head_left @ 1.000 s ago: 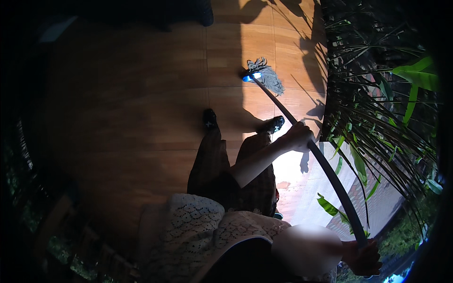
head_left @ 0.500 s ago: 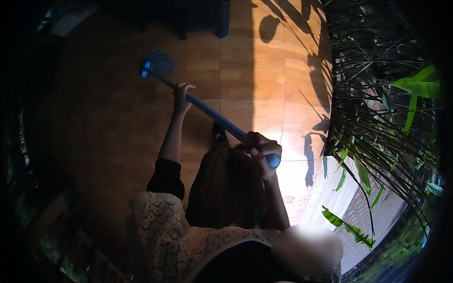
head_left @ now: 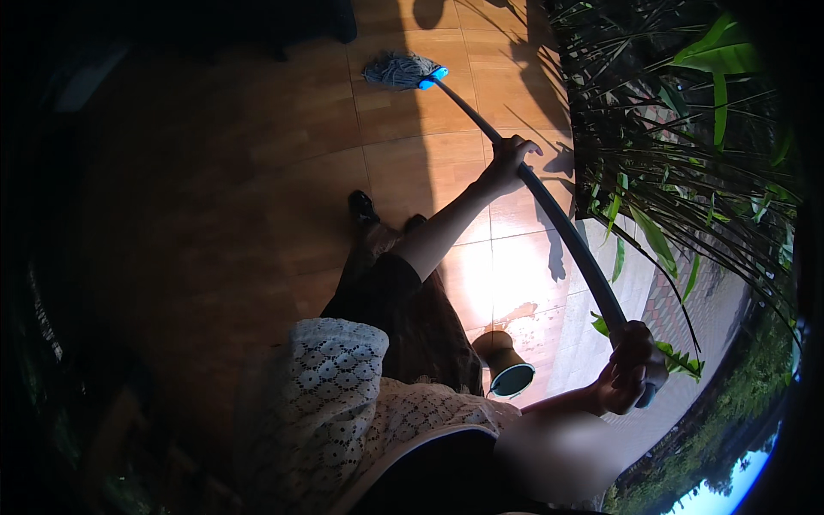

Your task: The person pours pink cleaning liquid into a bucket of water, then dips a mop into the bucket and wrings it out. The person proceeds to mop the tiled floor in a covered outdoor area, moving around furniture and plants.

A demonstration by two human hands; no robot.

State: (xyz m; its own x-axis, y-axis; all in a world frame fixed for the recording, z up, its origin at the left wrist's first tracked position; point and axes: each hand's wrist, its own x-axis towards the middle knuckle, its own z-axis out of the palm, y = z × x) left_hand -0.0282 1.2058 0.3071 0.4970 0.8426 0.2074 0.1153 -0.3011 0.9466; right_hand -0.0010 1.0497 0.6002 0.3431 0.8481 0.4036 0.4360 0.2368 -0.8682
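Observation:
A string mop lies with its grey strands (head_left: 397, 70) on the tiled floor, across the edge between shade and sunlight. Its bright blue clamp (head_left: 433, 78) joins a long dark blue handle (head_left: 573, 233) that slants toward me on the right. Partway up the handle, my left hand (head_left: 506, 167) is closed round it, one or two fingers sticking out. My right hand (head_left: 633, 369) grips the handle near its upper end, the fingers wrapped round it.
A round bucket (head_left: 512, 378) stands on the floor beside my legs, near a wet patch (head_left: 522, 316). Leafy plants (head_left: 687, 146) line the floor's right edge, with a pale step (head_left: 592, 326) below them. Dark furniture (head_left: 339, 21) stands at the far left.
The mop head has swung from left to right across the floor, out of the shade. Both hands have moved right with the handle. The bucket has come into sight.

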